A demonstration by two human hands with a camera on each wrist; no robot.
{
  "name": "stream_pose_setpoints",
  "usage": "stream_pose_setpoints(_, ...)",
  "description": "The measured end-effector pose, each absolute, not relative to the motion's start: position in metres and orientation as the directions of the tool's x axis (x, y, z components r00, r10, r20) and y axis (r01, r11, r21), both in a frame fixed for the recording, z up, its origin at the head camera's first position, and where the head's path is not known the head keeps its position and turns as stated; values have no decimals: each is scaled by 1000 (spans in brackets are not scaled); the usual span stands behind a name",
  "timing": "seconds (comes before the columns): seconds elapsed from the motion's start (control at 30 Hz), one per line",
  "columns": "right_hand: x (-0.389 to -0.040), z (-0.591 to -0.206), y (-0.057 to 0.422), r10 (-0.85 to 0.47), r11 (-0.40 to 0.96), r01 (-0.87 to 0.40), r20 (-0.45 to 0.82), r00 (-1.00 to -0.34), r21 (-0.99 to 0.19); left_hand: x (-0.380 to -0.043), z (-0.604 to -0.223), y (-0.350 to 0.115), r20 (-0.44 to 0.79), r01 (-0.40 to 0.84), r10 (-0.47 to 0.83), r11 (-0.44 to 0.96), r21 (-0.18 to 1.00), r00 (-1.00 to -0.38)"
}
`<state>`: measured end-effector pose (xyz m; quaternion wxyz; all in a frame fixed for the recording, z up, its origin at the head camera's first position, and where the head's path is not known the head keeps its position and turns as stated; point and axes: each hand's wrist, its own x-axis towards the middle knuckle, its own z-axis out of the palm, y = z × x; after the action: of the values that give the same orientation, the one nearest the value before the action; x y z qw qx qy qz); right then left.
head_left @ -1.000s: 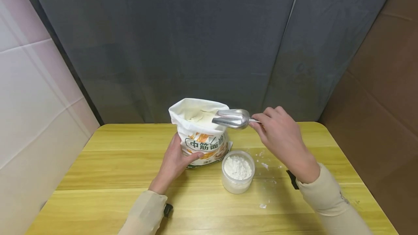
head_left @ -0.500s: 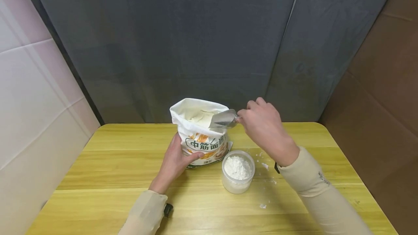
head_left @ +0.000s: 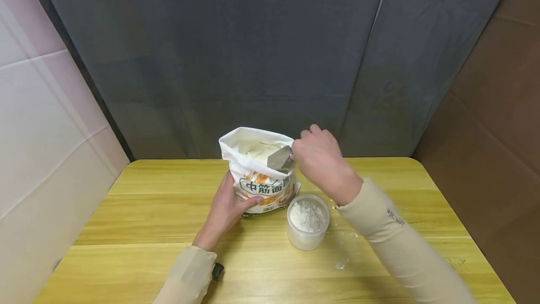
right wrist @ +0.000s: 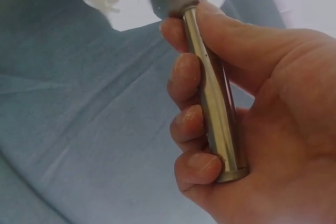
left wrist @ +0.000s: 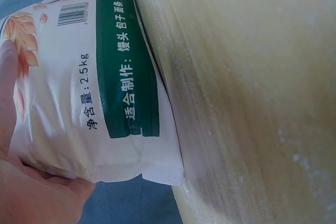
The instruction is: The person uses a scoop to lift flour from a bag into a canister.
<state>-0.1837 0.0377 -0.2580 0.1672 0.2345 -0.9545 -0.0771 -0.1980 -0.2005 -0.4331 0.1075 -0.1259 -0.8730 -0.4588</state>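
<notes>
A white flour bag [head_left: 236, 168], its top wide open and pale flour inside, stands near the table's back edge. My left hand [head_left: 223, 208] grips its lower left side, thumb across the printed front; the left wrist view shows the fingers [left wrist: 39, 195] curling round the bag. In my right hand [head_left: 320, 161] is a metal scoop [head_left: 278, 157], its bowl tilted down into the bag's mouth at the right rim. Fingers and thumb wrap its shiny handle [right wrist: 212, 93] in the right wrist view. A clear round jar [head_left: 307, 240] heaped with flour sits in front of the bag.
Flour specks [head_left: 340, 266] lie on the wooden table [head_left: 139, 229] right of the jar. A dark grey curtain [head_left: 236, 60] hangs behind the table. Pale fabric [head_left: 50, 144] flanks it on the left, brown fabric [head_left: 485, 121] on the right.
My right hand has moved left and turned over, taking the scoop from a level pose at the rim to bowl-down inside the bag. The left hand, bag and jar stay put.
</notes>
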Motion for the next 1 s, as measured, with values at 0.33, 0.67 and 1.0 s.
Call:
stream_pose_setpoints(0.33, -192, -264, 14, -475, 869, -427, 179, -862, 251, -196, -434, -202, 298, 314, 121, 548, 775, -947)
stream_pose_setpoints(0.67, -196, -277, 9, -497, 861, -446, 214, -841, 246, -196, -433, -200, 290, 306, 119, 556, 773, -950)
stream_pose_setpoints(1.0, -201, -293, 2, -502, 863, -467, 216, -838, 194, -197, -434, -200, 295, 314, 126, 551, 773, -947)
